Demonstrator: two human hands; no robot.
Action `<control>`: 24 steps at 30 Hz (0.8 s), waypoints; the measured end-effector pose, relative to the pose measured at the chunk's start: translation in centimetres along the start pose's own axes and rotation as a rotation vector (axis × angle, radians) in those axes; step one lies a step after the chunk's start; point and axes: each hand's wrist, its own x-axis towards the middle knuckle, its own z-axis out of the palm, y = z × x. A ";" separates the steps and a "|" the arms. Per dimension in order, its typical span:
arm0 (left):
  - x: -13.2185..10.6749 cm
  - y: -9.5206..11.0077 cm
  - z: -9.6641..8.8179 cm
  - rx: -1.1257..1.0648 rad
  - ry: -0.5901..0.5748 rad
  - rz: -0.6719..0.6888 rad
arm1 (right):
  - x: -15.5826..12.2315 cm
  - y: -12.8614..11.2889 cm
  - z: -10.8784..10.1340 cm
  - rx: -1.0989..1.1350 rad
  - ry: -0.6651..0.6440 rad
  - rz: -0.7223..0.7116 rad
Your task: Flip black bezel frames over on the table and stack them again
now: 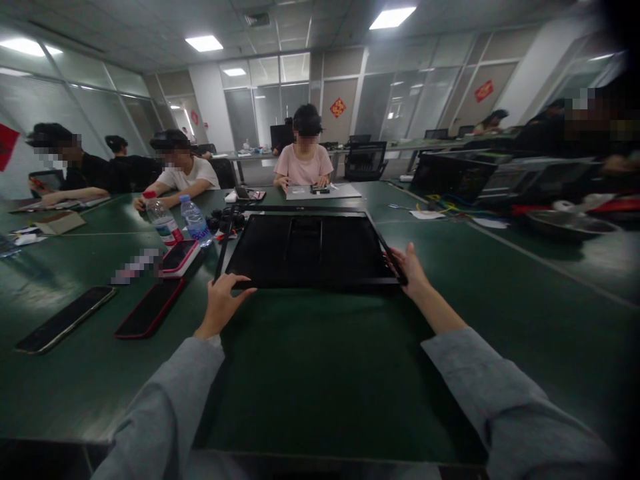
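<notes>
Frame (320,284) outlines the black panel (345,248) over the green table (325,373), its near-left corner pinched in your left hand (223,303), right side inside your right hand's (414,275) curled fingers, presumably for level support.

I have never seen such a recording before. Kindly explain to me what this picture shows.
There is no machine here, only a person at work, seen from a camera on their own head. The left hand and right hand hold a thin black frame by its near corners; a flat black panel shows inside its outline. On the green table, to the left, lie a black phone and a red-edged phone; two bottles stand farther off. Other people sit nearby.
</notes>
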 end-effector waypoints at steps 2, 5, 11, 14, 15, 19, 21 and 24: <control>0.5 -0.3 0.4 -0.009 -0.005 -0.005 | -0.3 -0.4 0.1 0.102 -0.037 0.103; 1.6 -1.2 1.0 -0.008 -0.021 -0.018 | -0.5 0.0 0.8 0.087 -0.073 0.057; 3.2 -2.7 1.8 0.125 -0.159 0.040 | -0.5 1.9 2.4 -0.152 0.038 -0.143; 3.3 -2.8 2.0 0.196 -0.174 0.056 | -0.5 2.4 2.5 -0.194 0.030 -0.183; 3.2 -2.8 2.1 0.215 -0.172 0.054 | -0.5 2.5 2.5 -0.197 0.027 -0.189; 2.9 -2.7 2.2 0.225 -0.177 0.096 | 0.8 2.9 2.4 -0.178 0.071 -0.161; 2.8 -2.5 2.1 0.195 -0.197 0.139 | 1.9 3.2 2.3 -0.168 0.077 -0.129; 2.5 -2.2 2.0 0.160 -0.225 0.176 | 3.8 3.6 2.4 -0.165 0.028 -0.114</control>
